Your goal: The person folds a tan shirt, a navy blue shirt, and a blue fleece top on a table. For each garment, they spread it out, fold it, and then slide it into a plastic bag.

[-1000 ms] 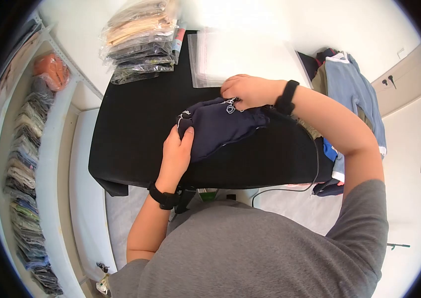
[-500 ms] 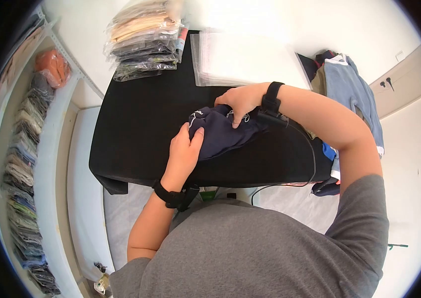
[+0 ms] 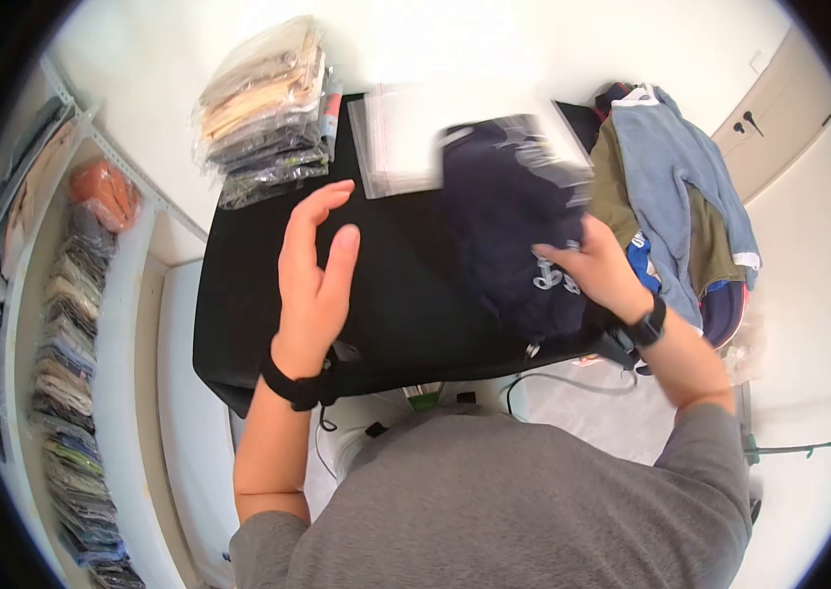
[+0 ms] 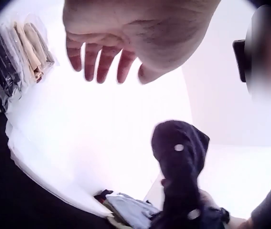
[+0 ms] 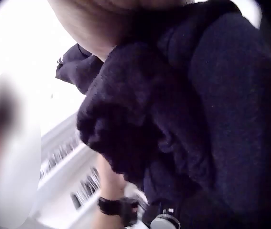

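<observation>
A navy garment (image 3: 504,216) with white markings hangs over the right half of the black-covered table, blurred by motion in the head view. My right hand (image 3: 600,270) grips it at its right side, with the thumb lying across the front. Dark folds of the garment (image 5: 140,109) fill most of the right wrist view and hide the right fingers. My left hand (image 3: 315,280) is held up over the left part of the table, fingers apart and holding nothing. From the left wrist, the left palm (image 4: 145,28) shows with relaxed fingers, apart from the garment (image 4: 180,157).
Behind the left hand stands a stack of bagged clothes (image 3: 263,108). Clear plastic bags (image 3: 401,147) lie flat at the table's back. Loose clothes, including a blue-grey garment (image 3: 666,167), are piled at the right edge. Shelves of bagged clothes (image 3: 72,344) line the left.
My left hand has let go of the navy garment and moved up and left. The right hand has swung the garment to the right, and it now hangs longer and more unfolded.
</observation>
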`<state>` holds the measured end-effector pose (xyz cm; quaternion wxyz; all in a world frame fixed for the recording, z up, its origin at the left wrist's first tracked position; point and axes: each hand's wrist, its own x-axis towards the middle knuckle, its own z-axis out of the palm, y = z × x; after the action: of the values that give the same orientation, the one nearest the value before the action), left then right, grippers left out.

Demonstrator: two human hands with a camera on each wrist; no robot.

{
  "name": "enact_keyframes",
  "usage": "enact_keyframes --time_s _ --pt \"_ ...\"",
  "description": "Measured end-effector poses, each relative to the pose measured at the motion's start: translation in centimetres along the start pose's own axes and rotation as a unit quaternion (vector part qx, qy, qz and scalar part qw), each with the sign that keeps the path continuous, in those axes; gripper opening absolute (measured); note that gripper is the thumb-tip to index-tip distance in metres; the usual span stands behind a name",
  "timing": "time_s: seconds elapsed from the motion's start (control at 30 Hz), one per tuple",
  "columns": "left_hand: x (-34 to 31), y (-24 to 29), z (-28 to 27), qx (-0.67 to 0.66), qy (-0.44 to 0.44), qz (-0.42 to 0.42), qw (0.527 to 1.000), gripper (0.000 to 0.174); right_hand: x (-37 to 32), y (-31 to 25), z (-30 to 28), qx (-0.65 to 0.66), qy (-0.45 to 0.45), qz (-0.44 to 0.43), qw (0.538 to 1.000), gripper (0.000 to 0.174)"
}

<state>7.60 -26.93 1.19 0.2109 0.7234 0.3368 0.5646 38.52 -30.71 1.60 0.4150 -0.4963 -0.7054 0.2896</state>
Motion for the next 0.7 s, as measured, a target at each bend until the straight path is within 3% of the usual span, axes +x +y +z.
enact_keyframes --time_s 0.03,0.1,0.13,0.17,0.23,0.33,0.43,0.47,0.5,0.57,0.6,0.63,0.67,0.7 --pt "1.2 -0.8 0.1 0.058 -0.026 -0.001 0.998 0.025 -1.5 0.5 -0.3 0.149 0.06 0.091 0.983 0.04" --pt "2.7 -3.9 0.8 0.193 -0.125 0.034 0.973 0.023 -4.2 0.9 -0.7 0.378 0.163 0.158 0.898 0.044" --pt "3.0 -5.5 1.6 0.206 -0.163 0.025 0.965 0.022 -5.4 0.7 -0.6 0.426 0.203 0.14 0.87 0.046" --pt "3.2 -7.2 2.2 0.263 -0.219 0.028 0.939 0.025 -6.9 2.0 -1.1 0.464 0.237 0.181 0.835 0.045" --pt "3.7 -9.3 3.5 0.333 -0.312 0.008 0.89 0.032 -9.8 5.7 -1.2 0.508 0.271 0.145 0.805 0.043" --pt "4.9 -10.3 5.1 0.423 -0.417 -0.053 0.803 0.04 -11.4 6.2 -0.2 0.523 0.262 0.116 0.803 0.043" --pt "4.6 -13.0 6.0 0.429 -0.382 -0.033 0.818 0.032 -11.1 7.1 -0.7 0.539 0.248 0.087 0.8 0.043" --pt "4.1 -14.0 6.0 0.433 -0.331 0.024 0.838 0.027 -10.6 7.6 -1.2 0.545 0.243 0.079 0.799 0.043" --pt "4.1 -13.3 6.0 0.435 -0.334 0.029 0.836 0.027 -10.4 7.8 -0.8 0.551 0.239 0.071 0.796 0.043" --pt "4.4 -10.6 6.1 0.477 -0.376 0.013 0.794 0.02 -11.9 8.8 -1.3 0.562 0.228 0.056 0.793 0.043" --pt "3.9 -8.9 6.1 0.502 -0.352 0.082 0.786 0.014 -11.9 9.0 -1.0 0.567 0.222 0.05 0.792 0.043" --pt "3.7 -7.0 6.7 0.502 -0.376 0.078 0.775 0.016 -11.6 9.2 -0.7 0.572 0.214 0.043 0.791 0.043" --pt "3.5 -4.4 7.3 0.442 -0.406 0.025 0.8 0.016 -12.7 9.8 -1.1 0.576 0.207 0.038 0.79 0.043" --pt "3.0 -2.5 7.5 0.307 -0.42 0.028 0.853 0.02 -12.1 10.1 -1.4 0.58 0.199 0.034 0.789 0.043"
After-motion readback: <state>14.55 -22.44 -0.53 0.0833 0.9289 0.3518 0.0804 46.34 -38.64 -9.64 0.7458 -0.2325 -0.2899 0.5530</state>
